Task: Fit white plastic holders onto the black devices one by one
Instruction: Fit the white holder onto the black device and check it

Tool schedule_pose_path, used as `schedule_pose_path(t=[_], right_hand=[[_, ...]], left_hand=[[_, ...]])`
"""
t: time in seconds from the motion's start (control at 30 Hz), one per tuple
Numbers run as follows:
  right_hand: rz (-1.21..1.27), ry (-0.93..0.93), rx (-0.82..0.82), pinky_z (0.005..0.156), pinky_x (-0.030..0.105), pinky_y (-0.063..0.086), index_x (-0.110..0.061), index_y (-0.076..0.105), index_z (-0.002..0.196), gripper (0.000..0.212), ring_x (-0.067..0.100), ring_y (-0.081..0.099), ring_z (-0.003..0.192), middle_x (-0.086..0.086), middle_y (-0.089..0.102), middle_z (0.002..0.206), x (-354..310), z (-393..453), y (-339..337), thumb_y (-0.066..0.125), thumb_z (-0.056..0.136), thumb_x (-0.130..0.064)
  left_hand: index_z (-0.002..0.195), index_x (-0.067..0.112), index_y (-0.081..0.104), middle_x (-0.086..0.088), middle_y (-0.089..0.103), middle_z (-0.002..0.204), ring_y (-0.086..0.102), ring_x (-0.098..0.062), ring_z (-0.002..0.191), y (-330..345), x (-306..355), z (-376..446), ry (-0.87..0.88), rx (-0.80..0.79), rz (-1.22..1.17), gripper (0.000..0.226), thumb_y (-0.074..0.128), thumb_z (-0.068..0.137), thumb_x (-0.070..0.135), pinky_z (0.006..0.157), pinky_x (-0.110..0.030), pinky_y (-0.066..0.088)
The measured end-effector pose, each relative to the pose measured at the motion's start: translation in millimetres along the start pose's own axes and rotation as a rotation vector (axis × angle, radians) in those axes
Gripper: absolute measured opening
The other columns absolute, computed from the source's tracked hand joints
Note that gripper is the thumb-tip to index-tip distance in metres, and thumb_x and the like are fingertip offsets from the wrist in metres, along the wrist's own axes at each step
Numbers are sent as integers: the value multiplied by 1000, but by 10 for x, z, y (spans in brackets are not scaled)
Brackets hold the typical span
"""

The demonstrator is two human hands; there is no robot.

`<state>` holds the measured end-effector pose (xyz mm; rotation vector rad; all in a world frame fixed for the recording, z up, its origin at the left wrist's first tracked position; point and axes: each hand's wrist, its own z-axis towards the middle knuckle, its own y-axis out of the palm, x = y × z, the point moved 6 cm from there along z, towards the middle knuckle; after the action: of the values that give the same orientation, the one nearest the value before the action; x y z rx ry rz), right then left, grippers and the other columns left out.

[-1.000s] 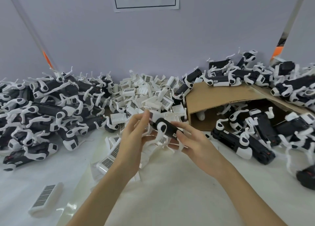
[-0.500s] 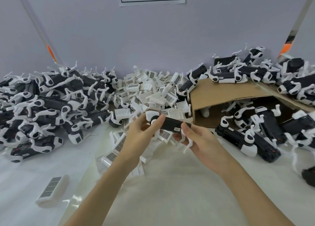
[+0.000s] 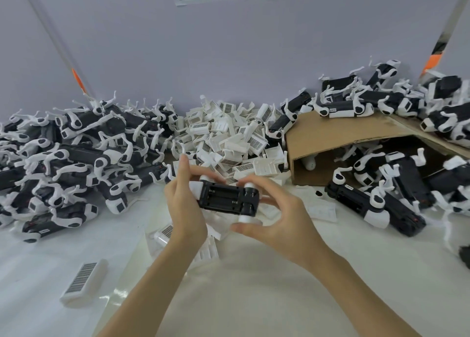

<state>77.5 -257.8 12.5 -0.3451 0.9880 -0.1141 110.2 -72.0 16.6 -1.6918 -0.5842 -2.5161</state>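
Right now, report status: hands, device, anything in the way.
Left hand and right hand both grip the black device, underside up. No white holder seen on it. Loose white holders piled just behind; nothing blocking.

— How many hands, and what do they hold?
— Two: left hand (image 3: 187,207) and right hand (image 3: 282,219), with one black device (image 3: 227,200) between them.
— Boxes?
— One cardboard box (image 3: 328,138). Loose white holders (image 3: 229,138) and fitted devices (image 3: 76,153) lie in heaps too dense to count; one barcoded holder (image 3: 85,282) lies alone.

Assembly workshop, heaped black devices (image 3: 76,143), loose white holders (image 3: 229,135)
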Motion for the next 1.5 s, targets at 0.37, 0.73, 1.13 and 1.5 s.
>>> schedule_pose_path(t=[0.37, 0.73, 1.13, 1.5], right_hand=[[427, 406, 187, 71, 25, 60, -26, 80, 107, 53, 25, 79, 88, 4, 81, 100, 323, 60, -167, 56, 95, -71], [-781, 417, 13, 100, 38, 40, -20, 56, 134, 56, 24, 46, 117, 0, 56, 130, 726, -41, -159, 73, 92, -52], [43, 380, 459, 67, 20, 54, -17, 68, 98, 32, 15, 70, 78, 6, 73, 94, 494, 23, -509, 73, 93, -48], [245, 385, 285, 106, 40, 54, -22, 74, 121, 43, 14, 71, 113, -3, 77, 115, 461, 80, -439, 75, 87, -49]], left_hand=[[128, 43, 52, 1, 79, 96, 77, -4, 83, 203, -232, -22, -192, -199, 274, 59, 77, 82, 70, 64, -12, 54], [127, 10, 55, -11, 73, 72, 63, -21, 53, 40, -348, 100, -441, 1, -8, 53, 76, 95, 46, 64, -33, 53], [122, 16, 55, -8, 75, 73, 66, -26, 60, 63, -383, 80, -443, -52, 31, 46, 72, 96, 51, 53, -27, 49], [118, 18, 60, -34, 70, 92, 63, -27, 63, 202, -300, 15, -379, -267, 115, 42, 72, 97, 53, 67, -33, 56]])
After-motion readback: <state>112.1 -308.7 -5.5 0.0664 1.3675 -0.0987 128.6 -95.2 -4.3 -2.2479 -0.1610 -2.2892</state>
